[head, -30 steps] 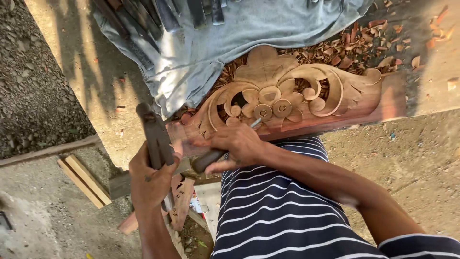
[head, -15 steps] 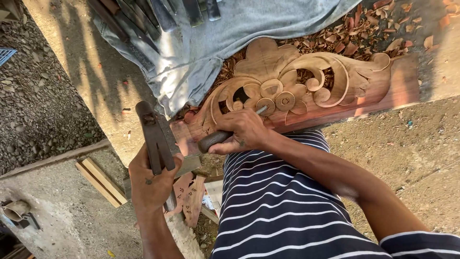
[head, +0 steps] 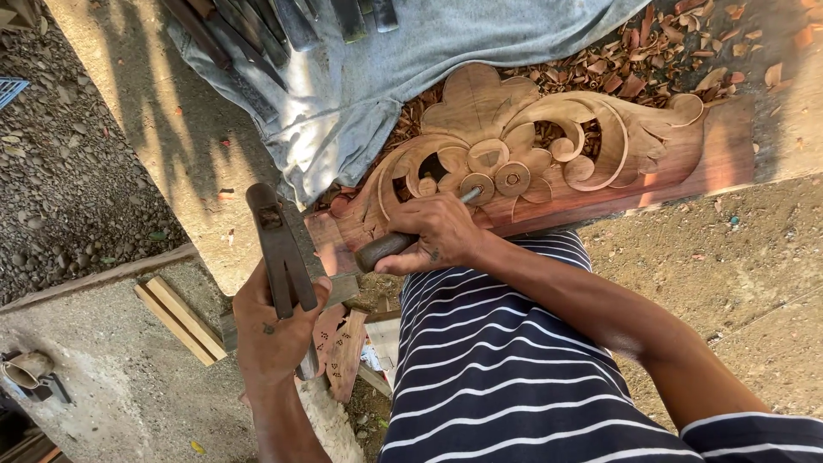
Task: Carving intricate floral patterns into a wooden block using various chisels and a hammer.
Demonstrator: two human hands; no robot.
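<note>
Sunlit and dappled with shade, the pale concrete counter [head: 197, 171] is carrying the reddish-brown carved wooden panel of scrolls and a flower [head: 600, 154], which is lying flat along the near edge, just beyond my striped shirt [head: 514, 369]. My right hand [head: 437, 236] is wrapping its fingers tight around the dark-handled steel chisel [head: 386, 249], and the blade has been creeping right over the last second, so its tip is now resting against the small round ring [head: 470, 187] at the heart of the flower. My left hand [head: 274, 334] is still clamping its fingers on the dark wooden mallet [head: 274, 249], holding it lifted and well apart from the chisel's butt; I am judging that I am setting the edge rather than striking yet. Room is getting tight above: the grey cloth [head: 411, 77] with its row of spare dark chisels [head: 257, 34] is touching the panel's upper left, and curled wood shavings [head: 686, 60] are crowding its top edge. To my left the counter is dropping off to gravel [head: 60, 171] and pale wooden slats [head: 180, 319], leaving the mallet open air for swinging.
</note>
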